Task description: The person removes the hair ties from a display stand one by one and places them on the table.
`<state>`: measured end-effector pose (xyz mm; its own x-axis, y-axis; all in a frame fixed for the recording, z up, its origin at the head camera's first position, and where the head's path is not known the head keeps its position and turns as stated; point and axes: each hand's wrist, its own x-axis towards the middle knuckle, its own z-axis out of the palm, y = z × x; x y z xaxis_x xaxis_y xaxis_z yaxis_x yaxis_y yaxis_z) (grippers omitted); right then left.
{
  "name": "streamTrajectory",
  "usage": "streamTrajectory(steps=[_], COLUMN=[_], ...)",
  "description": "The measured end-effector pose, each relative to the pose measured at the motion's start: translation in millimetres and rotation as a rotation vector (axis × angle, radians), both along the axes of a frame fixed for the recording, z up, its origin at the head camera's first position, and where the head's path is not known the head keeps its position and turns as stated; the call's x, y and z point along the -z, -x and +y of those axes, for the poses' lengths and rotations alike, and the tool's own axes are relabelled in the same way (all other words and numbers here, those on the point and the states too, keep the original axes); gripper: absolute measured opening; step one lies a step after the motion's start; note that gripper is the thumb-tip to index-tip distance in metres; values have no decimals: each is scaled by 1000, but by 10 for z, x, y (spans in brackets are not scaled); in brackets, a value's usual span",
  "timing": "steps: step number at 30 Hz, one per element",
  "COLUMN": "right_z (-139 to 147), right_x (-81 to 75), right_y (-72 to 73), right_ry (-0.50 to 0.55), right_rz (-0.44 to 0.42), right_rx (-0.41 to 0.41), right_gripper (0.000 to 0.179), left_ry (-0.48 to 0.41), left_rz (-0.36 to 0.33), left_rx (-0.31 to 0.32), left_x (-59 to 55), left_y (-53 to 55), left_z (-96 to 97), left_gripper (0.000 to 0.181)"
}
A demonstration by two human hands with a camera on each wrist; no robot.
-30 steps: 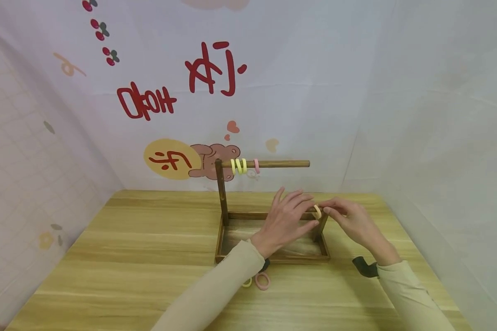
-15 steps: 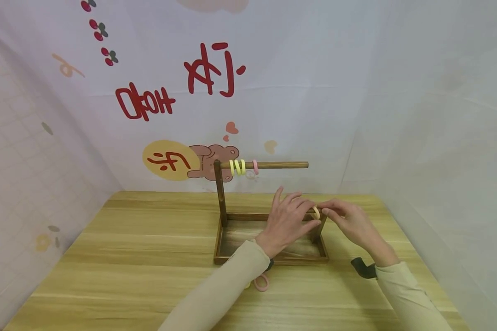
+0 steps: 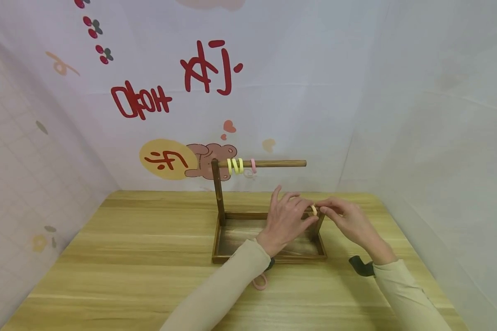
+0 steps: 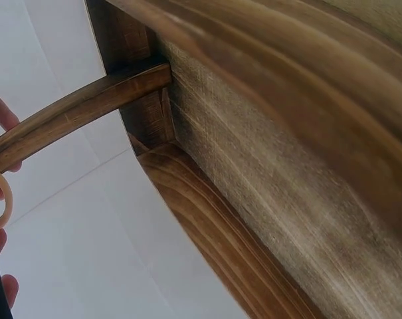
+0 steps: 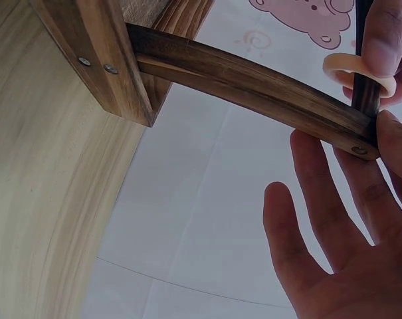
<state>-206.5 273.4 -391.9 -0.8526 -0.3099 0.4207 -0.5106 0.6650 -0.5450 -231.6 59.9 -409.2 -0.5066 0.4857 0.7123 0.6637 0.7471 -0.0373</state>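
In the head view my left hand [image 3: 283,221] pinches a pale orange ring [image 3: 314,210] between thumb and fingertips. The right wrist view shows this ring [image 5: 337,62] looped around a dark rod [image 5: 367,96], close to the rod's joint with the shorter right post [image 5: 254,93] of a wooden rack. My right hand [image 3: 352,223] grips the top of that post with thumb and fingers, its other fingers [image 5: 313,179] spread below. On the rack's upper rod [image 3: 281,163] hang several yellow rings [image 3: 235,166] and one pink ring [image 3: 253,166]. My left hand hides most of the lower rod.
The rack's shallow tray [image 3: 269,259] rests on the wood-grain table [image 3: 149,257]. A loose pink ring [image 3: 260,281] and a dark object [image 3: 270,263] lie by my left sleeve. Near my right wrist is a dark bent piece [image 3: 361,266]. Printed cloth walls [image 3: 314,92] surround the table.
Both hands keep almost the same place and grip at the right post. My left forearm has shifted slightly and now covers the loose yellow ring on the table. The head view has moved a little.
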Motion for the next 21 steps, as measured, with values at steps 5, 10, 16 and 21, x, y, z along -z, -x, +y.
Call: streamTrajectory(steps=[5,10,16,21], right_z=[-3,7,26,27], right_x=[-4,11,14,15], right_y=[1,15,12,11], right_ry=[2,1,-13,-23], right_rz=[-12,2,31,42], right_rx=[-1,-4,-5,-6], right_gripper=[18,19,18,18], left_ry=[-17,-44,-65,-80], left_rz=[0,22,22,5], left_rx=[12,22,40,59], left_x=[-16,-29,-29,-24], left_y=[-15,-13,-14,-21], left_z=[-19,-30,-59,-93], left_gripper=[39,35,33,33])
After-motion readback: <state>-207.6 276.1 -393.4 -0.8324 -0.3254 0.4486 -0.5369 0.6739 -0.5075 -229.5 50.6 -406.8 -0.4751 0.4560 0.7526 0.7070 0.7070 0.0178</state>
